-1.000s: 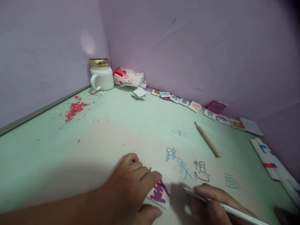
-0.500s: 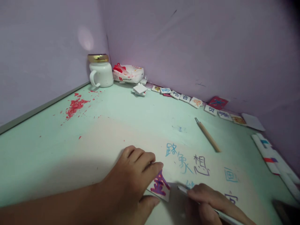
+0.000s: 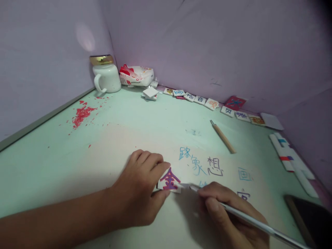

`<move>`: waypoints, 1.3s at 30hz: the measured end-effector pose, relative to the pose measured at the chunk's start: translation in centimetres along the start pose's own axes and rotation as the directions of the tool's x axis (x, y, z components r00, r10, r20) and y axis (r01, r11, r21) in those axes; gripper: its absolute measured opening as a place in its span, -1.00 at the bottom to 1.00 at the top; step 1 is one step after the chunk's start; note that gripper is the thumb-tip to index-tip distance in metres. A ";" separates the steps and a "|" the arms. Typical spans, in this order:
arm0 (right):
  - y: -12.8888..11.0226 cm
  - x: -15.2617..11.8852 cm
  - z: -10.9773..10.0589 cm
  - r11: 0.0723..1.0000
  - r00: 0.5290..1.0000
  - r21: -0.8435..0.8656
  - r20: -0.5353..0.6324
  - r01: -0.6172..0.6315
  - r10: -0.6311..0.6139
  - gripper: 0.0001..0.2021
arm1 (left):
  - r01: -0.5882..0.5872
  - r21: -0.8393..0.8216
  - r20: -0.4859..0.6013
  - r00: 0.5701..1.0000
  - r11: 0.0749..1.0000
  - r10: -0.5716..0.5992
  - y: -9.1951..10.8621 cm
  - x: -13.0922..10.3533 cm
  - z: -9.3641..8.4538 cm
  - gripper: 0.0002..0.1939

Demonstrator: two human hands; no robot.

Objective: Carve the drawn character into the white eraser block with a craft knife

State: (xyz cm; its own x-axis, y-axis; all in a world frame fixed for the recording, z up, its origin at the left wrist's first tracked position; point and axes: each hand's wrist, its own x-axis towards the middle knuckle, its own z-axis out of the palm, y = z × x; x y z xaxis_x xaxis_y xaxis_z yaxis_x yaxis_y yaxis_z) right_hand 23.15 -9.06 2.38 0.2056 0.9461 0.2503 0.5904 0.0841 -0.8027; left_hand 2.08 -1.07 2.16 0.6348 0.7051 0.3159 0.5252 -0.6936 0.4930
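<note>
The left hand pinches the small marked tile by its edge, between thumb and fingers, low over the table, probably so that it cannot slip. The right hand is closed around a slim silver tool, gripped near its tip, seemingly for finer control; whether this tip touches the tile, one cannot tell. A wooden-handled tool lies beyond, perhaps for leaving space.
</note>
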 end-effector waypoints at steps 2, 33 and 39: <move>-0.3 0.0 0.2 0.998 0.997 0.025 -0.038 -0.065 0.066 -0.92 | 0.004 0.027 -0.012 1.000 1.000 -0.003 0.0 0.0 0.0 -0.71; 0.8 2.6 -1.1 0.826 0.967 0.522 0.233 -0.211 0.100 -0.80 | -0.133 0.069 0.105 0.986 0.989 0.126 -0.3 -0.5 0.2 -0.46; 0.5 2.5 -1.0 0.993 0.979 0.068 0.187 -0.093 0.079 -0.90 | -0.147 0.058 0.174 0.975 0.987 0.135 -0.6 -0.2 0.1 -0.51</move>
State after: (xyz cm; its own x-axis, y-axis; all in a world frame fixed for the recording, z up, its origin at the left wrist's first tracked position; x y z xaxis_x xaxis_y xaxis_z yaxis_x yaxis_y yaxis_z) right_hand 24.71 -6.99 3.11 0.1022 0.9915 0.0801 0.5144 0.0162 -0.8574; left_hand 1.67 -0.83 1.73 0.7892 0.5681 0.2334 0.4578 -0.7974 0.3931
